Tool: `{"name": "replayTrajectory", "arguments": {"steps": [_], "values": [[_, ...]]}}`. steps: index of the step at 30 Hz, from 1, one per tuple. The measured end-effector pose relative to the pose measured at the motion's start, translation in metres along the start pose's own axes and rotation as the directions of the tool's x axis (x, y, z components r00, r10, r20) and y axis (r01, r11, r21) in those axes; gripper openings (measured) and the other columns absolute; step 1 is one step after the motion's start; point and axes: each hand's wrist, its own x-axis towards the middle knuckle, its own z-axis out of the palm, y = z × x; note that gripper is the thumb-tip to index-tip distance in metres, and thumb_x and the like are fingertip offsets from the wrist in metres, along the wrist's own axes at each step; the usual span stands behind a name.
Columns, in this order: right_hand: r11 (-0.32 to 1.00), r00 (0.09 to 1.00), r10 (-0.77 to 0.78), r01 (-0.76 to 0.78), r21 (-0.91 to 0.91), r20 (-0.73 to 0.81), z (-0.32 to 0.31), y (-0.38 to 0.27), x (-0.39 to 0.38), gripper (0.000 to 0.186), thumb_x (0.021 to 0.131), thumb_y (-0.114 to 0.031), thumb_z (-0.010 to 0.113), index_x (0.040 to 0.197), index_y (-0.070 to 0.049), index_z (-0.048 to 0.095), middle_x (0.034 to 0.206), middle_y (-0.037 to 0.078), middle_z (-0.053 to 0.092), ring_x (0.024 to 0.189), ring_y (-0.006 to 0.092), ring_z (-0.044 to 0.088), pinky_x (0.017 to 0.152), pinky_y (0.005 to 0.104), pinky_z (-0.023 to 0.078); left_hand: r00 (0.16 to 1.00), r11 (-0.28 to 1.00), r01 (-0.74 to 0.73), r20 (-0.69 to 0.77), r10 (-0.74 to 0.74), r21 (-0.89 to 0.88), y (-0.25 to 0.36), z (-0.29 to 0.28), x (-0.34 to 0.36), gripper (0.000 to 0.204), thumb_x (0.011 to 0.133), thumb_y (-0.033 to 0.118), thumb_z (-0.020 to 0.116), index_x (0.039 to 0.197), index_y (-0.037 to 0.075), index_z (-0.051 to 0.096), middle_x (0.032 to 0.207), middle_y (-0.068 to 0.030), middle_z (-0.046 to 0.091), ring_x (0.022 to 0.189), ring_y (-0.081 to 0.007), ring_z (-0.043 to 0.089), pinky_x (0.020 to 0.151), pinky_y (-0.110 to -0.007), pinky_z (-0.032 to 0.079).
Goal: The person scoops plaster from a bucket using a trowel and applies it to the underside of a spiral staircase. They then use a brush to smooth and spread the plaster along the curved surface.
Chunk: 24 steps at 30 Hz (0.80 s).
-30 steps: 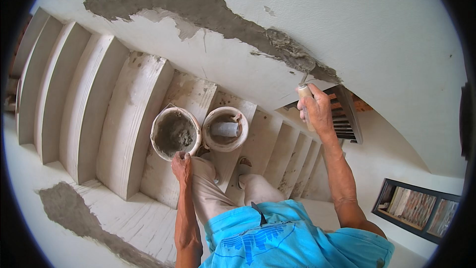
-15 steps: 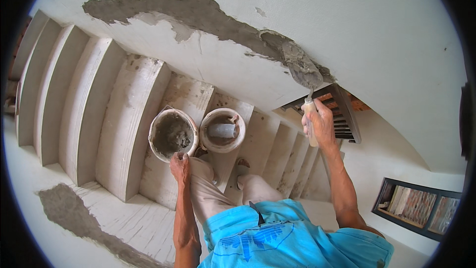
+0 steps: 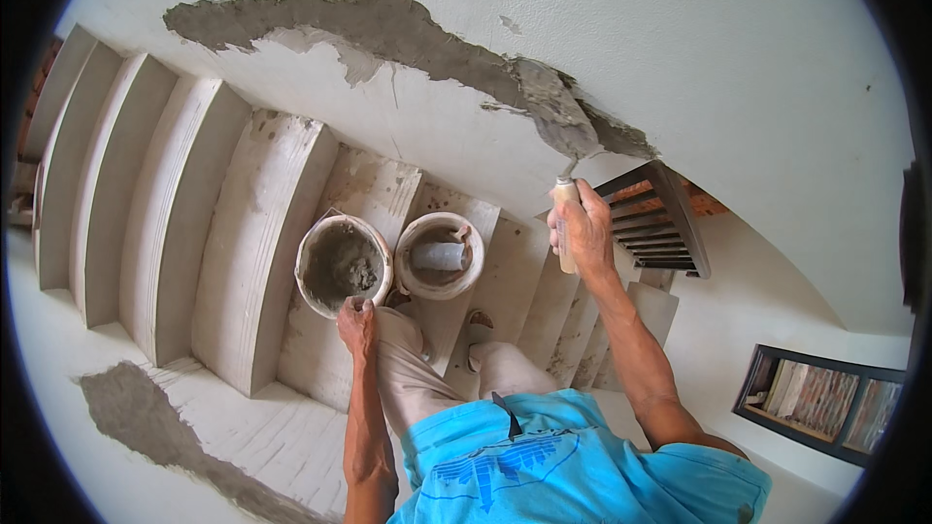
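My right hand (image 3: 583, 227) is closed round the wooden handle of a trowel (image 3: 566, 228). Its grey blade lies against the long, rough mortar patch (image 3: 349, 19) on the white wall, toward that patch's right end. My left hand (image 3: 358, 328) has its fingers closed on the near rim of a whitish bucket (image 3: 303, 267) of wet grey mortar, which stands on a stair. Just right of it is a second whitish bucket (image 3: 410, 286) with a translucent cylindrical container (image 3: 437, 255) and something small at its rim.
Concrete stairs (image 3: 233, 252) climb at left and continue at right past my legs and sandaled feet. A dark slatted railing or grille (image 3: 668, 221) borders an opening below the wall. A dark shelf niche (image 3: 817, 400) is at lower right. Another mortar patch (image 3: 136, 408) lies at lower left.
The trowel blade first swung up into view on the patch, then moved left along it with my right hand. My left hand stays on the bucket rim.
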Motion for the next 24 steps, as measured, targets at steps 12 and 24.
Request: {"name": "replayTrajectory", "arguments": {"steps": [12, 24], "values": [[0.999, 0.999, 0.033, -0.033, -0.020, 0.010, -0.016, 0.008, -0.025, 0.020, 0.088, -0.018, 0.052, 0.098, -0.002, 0.057, 0.067, 0.004, 0.055, 0.049, 0.0096, 0.051, 0.044, 0.0266, 0.043, 0.998, 0.998, -0.061, 0.004, 0.061, -0.003, -0.011, 0.000, 0.005, 0.032, 0.083, 0.031, 0.065, 0.099, 0.004, 0.070, 0.097, -0.0182, 0.070, 0.094, -0.0384, 0.065, 0.084, -0.047, 0.049], [0.984, 1.000, -0.010, 0.012, -0.180, 0.010, -0.100, 0.019, 0.007, 0.027, 0.087, -0.020, 0.050, 0.102, 0.000, 0.061, 0.067, 0.004, 0.057, 0.049, 0.0100, 0.052, 0.043, 0.0264, 0.044, 0.999, 1.000, -0.018, 0.035, 0.018, 0.017, 0.003, 0.001, 0.008, 0.031, 0.084, 0.030, 0.066, 0.098, 0.003, 0.071, 0.096, -0.0175, 0.072, 0.093, -0.0365, 0.066, 0.084, -0.045, 0.050]]}}
